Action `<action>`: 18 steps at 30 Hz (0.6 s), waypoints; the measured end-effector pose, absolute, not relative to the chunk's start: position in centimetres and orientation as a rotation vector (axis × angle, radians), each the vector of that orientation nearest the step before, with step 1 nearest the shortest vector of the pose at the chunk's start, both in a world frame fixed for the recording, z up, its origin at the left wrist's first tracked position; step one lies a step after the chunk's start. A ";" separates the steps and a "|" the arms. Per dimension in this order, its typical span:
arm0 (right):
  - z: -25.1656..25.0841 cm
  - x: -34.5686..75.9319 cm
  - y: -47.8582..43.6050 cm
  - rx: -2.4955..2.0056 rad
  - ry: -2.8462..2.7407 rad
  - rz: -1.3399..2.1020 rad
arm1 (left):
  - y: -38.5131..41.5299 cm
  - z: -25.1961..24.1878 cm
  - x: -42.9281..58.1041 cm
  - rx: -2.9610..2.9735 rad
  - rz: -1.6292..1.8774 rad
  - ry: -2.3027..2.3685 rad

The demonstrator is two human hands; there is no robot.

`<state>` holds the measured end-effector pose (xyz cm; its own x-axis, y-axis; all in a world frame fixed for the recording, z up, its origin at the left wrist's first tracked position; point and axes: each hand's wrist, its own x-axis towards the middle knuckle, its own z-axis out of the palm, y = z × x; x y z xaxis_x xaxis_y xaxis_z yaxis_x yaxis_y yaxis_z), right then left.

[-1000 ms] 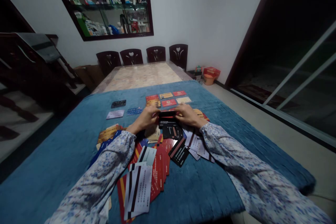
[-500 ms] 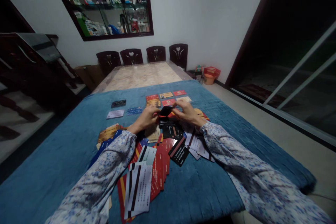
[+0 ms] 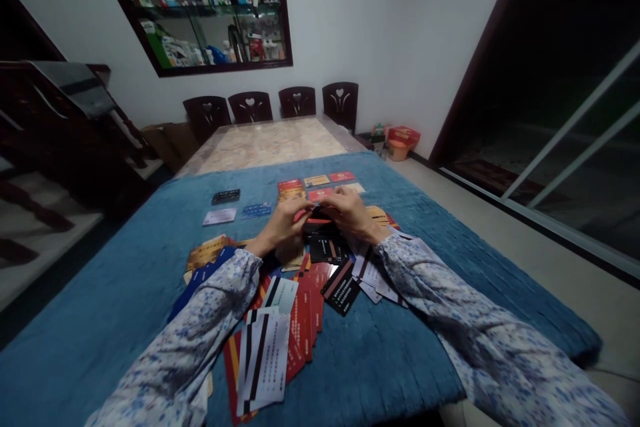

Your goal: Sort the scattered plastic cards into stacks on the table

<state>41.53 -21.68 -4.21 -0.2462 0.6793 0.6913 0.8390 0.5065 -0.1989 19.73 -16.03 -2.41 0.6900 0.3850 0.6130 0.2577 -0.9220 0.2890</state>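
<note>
Above the spread of cards, my left hand (image 3: 283, 223) and my right hand (image 3: 353, 215) meet fingertip to fingertip. Both are closed in a pinch on a black card (image 3: 317, 211), of which only a small dark part shows between the fingers. Directly below lie several black cards (image 3: 327, 250) with pale print. Nearer me, a fan of red cards (image 3: 314, 293) runs under white striped cards (image 3: 270, 360). Blue cards (image 3: 197, 283) and gold cards (image 3: 205, 253) lie beside my left sleeve, white cards (image 3: 369, 270) beside my right.
A blue cloth (image 3: 125, 280) covers the near part of the table. Farther out lie a black card (image 3: 226, 197), a lilac card (image 3: 220, 217), a blue card (image 3: 257, 211) and red cards (image 3: 342, 176). Dark chairs (image 3: 297, 102) line the far end.
My hands have drawn closer together around the black card. Its face, plainly visible before, is now mostly hidden behind my fingers.
</note>
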 end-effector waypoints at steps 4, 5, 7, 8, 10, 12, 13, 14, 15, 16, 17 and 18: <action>-4.3 41.3 -21.6 -1.249 -2.033 -0.273 | -16.3 -2.7 19.9 2.702 1.023 0.540; -4.3 41.2 -21.7 -1.260 -2.036 -0.261 | -16.2 -2.7 19.9 2.699 1.007 0.553; -4.2 41.1 -21.8 -1.293 -2.042 -0.228 | -16.1 -2.8 19.8 2.697 0.967 0.598; -4.1 41.1 -21.9 -1.315 -2.044 -0.212 | -16.0 -2.9 19.7 2.697 0.947 0.628; -4.0 41.1 -22.1 -1.363 -2.044 -0.187 | -15.9 -2.8 19.6 2.689 0.927 0.696; -3.9 41.2 -22.4 -1.412 -2.050 -0.173 | -15.8 -2.7 19.4 2.675 0.920 0.750; -3.9 41.2 -22.5 -1.439 -2.057 -0.170 | -15.7 -2.7 19.3 2.665 0.922 0.770; -3.9 41.3 -22.6 -1.467 -2.065 -0.170 | -15.6 -2.7 19.2 2.655 0.922 0.786; -3.9 41.3 -22.7 -1.495 -2.074 -0.173 | -15.6 -2.7 19.1 2.644 0.923 0.799; -3.9 41.3 -22.8 -1.523 -2.083 -0.179 | -15.5 -2.7 19.0 2.634 0.922 0.810; -3.9 41.3 -22.9 -1.549 -2.091 -0.187 | -15.5 -2.8 19.0 2.626 0.920 0.823; -4.0 41.3 -23.0 -1.573 -2.099 -0.195 | -15.4 -2.9 18.9 2.620 0.915 0.835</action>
